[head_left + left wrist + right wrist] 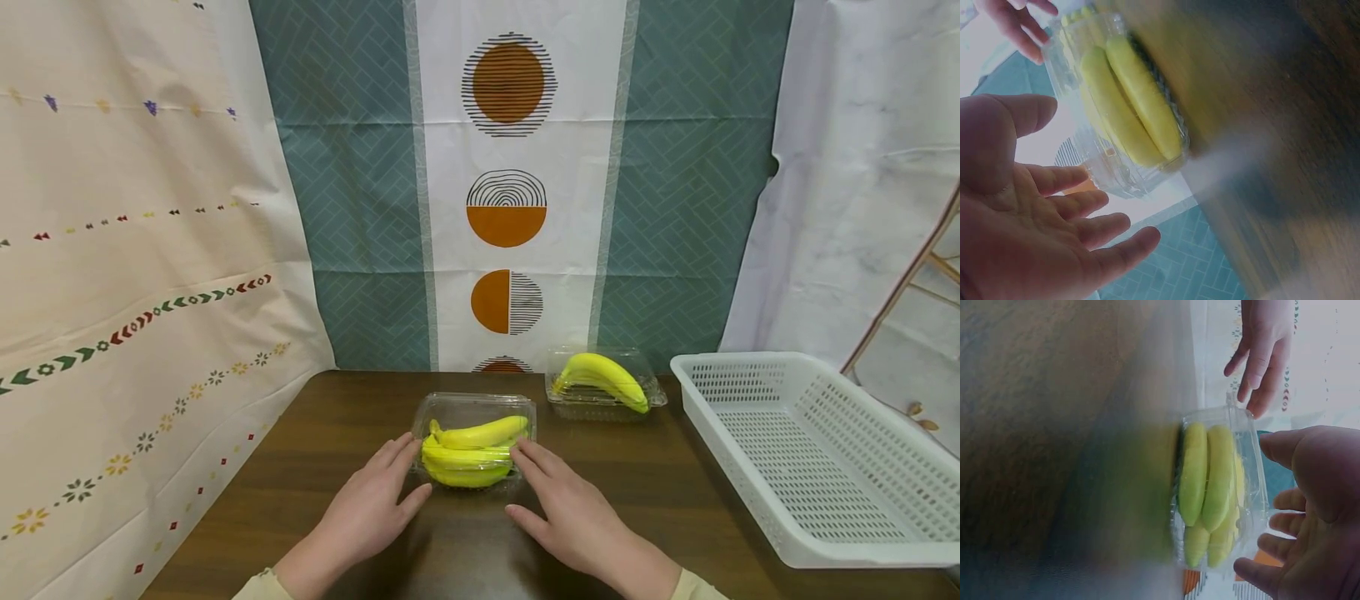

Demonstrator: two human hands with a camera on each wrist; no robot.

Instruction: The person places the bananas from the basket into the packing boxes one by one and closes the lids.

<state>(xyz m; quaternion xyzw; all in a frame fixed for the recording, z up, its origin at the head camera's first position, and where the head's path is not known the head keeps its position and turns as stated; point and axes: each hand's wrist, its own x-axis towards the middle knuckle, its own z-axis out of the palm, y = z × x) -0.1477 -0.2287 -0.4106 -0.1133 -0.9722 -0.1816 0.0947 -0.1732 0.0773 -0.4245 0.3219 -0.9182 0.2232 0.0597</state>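
Note:
A clear plastic clamshell box of yellow bananas stands on the table between my two hands. At its left side is my left hand, with fingers extended and fingertips right by the box wall. My right hand is on the opposite side, its fingertips overlapping the box's right edge in the head view. Neither hand grips anything. In the left wrist view, the left palm faces the box with thumb and fingers spread. The right wrist view has the right palm likewise spread beside the box.
Farther back to the right, a second clear plastic box has a banana in view. A white perforated plastic basket stands at the right of the dark wooden table. Patterned cloths hang behind and at the sides.

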